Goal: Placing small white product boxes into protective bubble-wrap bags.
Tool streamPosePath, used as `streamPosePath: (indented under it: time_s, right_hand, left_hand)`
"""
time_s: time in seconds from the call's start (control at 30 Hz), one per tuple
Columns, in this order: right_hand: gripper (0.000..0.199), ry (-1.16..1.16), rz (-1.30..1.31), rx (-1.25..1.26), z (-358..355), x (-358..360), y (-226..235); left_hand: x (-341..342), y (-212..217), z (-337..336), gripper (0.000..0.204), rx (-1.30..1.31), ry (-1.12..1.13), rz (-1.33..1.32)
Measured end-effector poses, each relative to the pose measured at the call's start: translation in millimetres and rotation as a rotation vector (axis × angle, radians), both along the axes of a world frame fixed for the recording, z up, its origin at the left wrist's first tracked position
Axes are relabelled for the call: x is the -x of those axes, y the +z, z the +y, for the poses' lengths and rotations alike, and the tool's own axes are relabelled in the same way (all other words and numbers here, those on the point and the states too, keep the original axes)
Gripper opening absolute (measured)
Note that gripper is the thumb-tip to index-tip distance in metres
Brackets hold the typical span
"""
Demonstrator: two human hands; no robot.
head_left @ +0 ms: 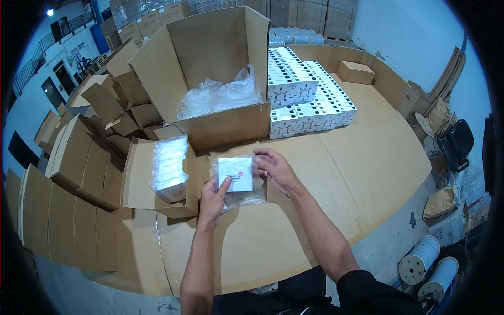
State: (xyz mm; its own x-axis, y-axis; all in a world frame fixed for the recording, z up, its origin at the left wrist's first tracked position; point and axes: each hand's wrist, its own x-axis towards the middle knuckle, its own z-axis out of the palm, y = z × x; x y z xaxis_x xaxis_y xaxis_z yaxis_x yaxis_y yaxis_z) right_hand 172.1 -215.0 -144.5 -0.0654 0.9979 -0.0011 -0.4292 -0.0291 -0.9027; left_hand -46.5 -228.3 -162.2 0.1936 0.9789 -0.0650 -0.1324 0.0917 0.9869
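A flat white square [241, 181] with small print, a booklet or a thin box, lies against or within a clear plastic bag [244, 199]; I cannot tell which. My left hand [211, 203] grips the two at the lower left, thumb on the white face. At the bag's upper right edge, my right hand [278, 170] has its fingers curled and pinches the plastic. Just left of my hands stands a small open carton [137, 176] with a row of bubble-wrapped items [170, 157] in it.
Behind my hands rises a large open carton [226, 130] with crumpled clear plastic [223, 97] inside. Stacked white boxes [310, 119] stand right of it. Folded brown cartons [63, 220] line the left. The cardboard-covered table [336, 173] curves to a raised edge; cable reels [420, 257] sit beyond.
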Motion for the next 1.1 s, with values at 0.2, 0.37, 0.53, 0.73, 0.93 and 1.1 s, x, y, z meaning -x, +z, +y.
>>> streamPosePath:
  time_s: [0.2, 0.37, 0.53, 0.73, 0.93, 1.1]
  right_hand:
    - [0.028, 0.032, -0.174, 0.064, -7.2, 14.0, -5.8]
    - [0.022, -0.047, -0.076, 0.047, -7.2, 23.6, -19.1]
    - [0.025, -0.096, 0.16, 0.089, -14.1, 32.8, -7.3]
    - [0.028, -0.044, 0.224, 0.062, -20.8, 30.3, 3.2]
    - [0.03, -0.03, 0.286, -0.021, -20.5, 22.7, 3.8]
    - [0.035, 0.001, 0.224, -0.04, -20.5, 22.2, 6.8]
  left_hand:
    - [-6.5, 1.6, 0.1, 0.03, -0.044, 0.036, -0.023]
    - [-10.3, 6.5, -1.6, 0.029, -0.097, 0.054, 0.011]
    - [-8.9, 4.8, -0.8, 0.032, -0.093, 0.129, 0.097]
    - [-7.7, 11.8, -2.8, 0.037, -0.121, 0.179, 0.005]
    - [-4.6, 30.7, -5.0, 0.032, -0.115, 0.161, -0.035]
    - [-1.3, 22.7, -1.2, 0.027, -0.197, 0.176, -0.129]
